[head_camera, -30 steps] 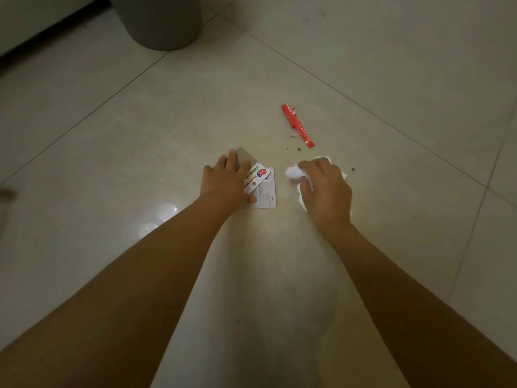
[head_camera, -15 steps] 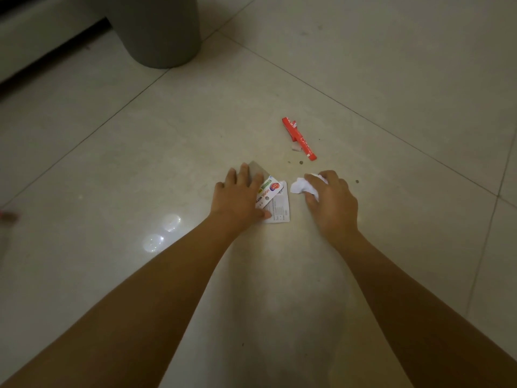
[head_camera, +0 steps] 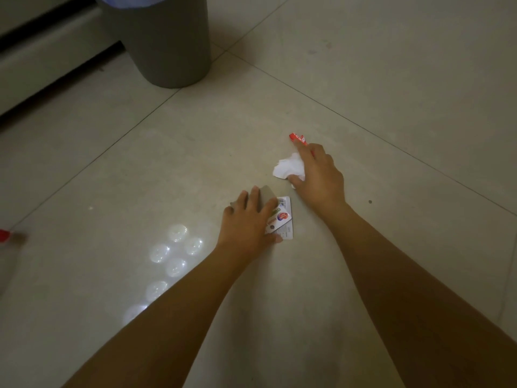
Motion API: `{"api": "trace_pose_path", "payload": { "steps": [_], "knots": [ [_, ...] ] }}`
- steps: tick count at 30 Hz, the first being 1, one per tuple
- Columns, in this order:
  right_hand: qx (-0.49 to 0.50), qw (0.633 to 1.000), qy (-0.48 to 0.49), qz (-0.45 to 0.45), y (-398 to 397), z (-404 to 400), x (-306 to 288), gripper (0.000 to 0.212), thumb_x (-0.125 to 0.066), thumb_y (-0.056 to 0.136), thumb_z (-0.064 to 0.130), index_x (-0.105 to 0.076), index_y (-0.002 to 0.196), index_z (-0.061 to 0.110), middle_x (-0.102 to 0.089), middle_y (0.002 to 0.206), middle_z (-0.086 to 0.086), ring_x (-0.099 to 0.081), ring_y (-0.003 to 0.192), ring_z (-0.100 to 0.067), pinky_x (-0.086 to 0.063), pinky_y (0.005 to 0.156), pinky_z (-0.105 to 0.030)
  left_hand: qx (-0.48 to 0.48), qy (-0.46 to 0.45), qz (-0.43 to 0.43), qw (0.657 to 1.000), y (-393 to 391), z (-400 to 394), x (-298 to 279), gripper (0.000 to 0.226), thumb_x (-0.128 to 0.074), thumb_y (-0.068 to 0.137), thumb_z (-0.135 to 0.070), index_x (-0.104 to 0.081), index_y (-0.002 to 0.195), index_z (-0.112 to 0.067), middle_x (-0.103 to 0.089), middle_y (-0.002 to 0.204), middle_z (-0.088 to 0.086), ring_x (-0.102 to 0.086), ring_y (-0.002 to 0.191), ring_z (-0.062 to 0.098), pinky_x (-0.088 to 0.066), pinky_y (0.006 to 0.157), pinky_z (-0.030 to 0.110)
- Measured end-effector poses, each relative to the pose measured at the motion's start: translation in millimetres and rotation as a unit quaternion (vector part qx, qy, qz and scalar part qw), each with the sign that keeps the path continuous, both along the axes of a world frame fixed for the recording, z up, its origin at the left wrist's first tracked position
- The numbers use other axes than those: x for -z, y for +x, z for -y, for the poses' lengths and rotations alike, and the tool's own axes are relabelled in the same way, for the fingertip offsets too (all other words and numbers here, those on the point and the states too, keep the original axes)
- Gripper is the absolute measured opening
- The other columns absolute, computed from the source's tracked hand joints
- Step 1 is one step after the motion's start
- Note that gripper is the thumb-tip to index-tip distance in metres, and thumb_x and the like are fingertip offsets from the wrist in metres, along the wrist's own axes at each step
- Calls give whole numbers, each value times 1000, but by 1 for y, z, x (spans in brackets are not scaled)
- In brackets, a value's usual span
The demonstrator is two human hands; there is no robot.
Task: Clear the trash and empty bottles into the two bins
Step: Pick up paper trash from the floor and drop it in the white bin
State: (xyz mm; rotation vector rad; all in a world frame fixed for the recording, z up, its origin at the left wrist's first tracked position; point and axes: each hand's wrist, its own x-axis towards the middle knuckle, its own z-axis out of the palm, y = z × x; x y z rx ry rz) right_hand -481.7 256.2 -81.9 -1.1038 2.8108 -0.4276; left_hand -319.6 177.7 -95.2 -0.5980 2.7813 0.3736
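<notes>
Step in hand: gathering loose litter off the floor (head_camera: pixel 391 93), both hands working at once; nothing has gone into a bin from these hands yet.
Left hand (head_camera: pixel 249 219): fingers curled over a flattened carton (head_camera: pixel 282 219), thumb under its near edge, holding it against the tile.
Right hand (head_camera: pixel 319 175): thumb and palm clasp a crumpled white tissue (head_camera: pixel 288 168) while the forefinger stretches out onto a red wrapper (head_camera: pixel 297 138).
Red wrapper: lies flat just beyond the tissue, mostly hidden by the fingers, only its far end showing.
Bin (head_camera: pixel 162 46): grey, standing near the floor's far left edge by the wall, well apart from the hands; pale blue liner at its rim. A second bin is not in view.
Red object (head_camera: pixel 4 236): at the floor's left edge, too blurred to name.
Next move, as I judge it: draw the wrapper in beside the tissue without dropping the tissue, lift the thin carton by sliding fingers under an edge, then carry both loads to the bin.
Writing: the carton has a barcode, small print and a round red-and-blue logo, none legible; the wrapper bears white lettering, unreadable.
</notes>
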Motion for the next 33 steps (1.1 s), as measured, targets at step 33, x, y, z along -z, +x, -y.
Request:
{"api": "trace_pose_path", "payload": {
  "steps": [33],
  "knots": [
    [-127,984,118,31,64,7,3,49,-52,91,12,-48,136,30,-45,130,-11,-47,109,-30,-45,85,-37,-142,-2,63,988,54,10,-7,89,-73,62,-67,-41,129,-18,-40,128,4,-39,117,21,-36,96,34]
  ]
}}
